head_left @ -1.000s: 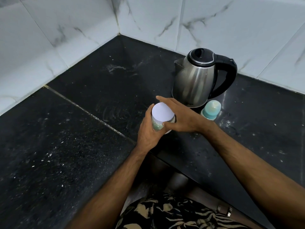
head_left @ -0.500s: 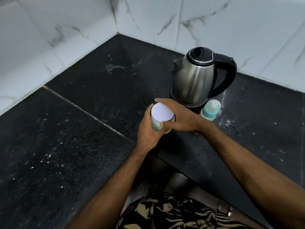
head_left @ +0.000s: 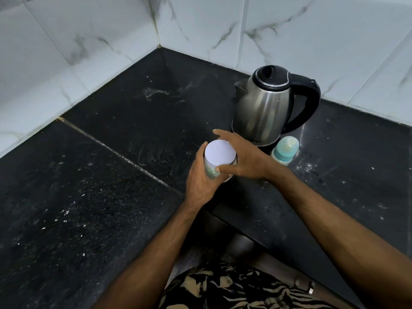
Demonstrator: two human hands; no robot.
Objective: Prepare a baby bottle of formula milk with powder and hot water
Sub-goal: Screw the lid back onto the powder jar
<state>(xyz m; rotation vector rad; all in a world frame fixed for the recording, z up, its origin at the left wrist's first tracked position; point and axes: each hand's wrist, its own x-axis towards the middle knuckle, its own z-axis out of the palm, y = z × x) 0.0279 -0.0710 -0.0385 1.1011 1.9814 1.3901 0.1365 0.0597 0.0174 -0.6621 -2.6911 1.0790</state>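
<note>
A small jar [head_left: 211,172] with a flat white lid [head_left: 220,155] stands upright near the counter's front edge. My left hand [head_left: 200,184] wraps round the jar's body from the left. My right hand [head_left: 243,159] curls over the lid's rim, thumb at the front and fingers at the back. Behind them stands a steel electric kettle [head_left: 263,112] with a black lid and handle. A teal baby bottle [head_left: 285,150] with its cap on stands just right of my right hand, in front of the kettle. What the jar holds is hidden.
The black stone counter [head_left: 111,186] fills an inner corner between white marble-tiled walls [head_left: 66,52]. A seam runs diagonally across it. Pale specks and a smear lie on the stone. The counter's front edge drops off just below my hands.
Both hands stay on the jar in nearly the same place. The right hand's thumb has shifted slightly along the lid's rim.
</note>
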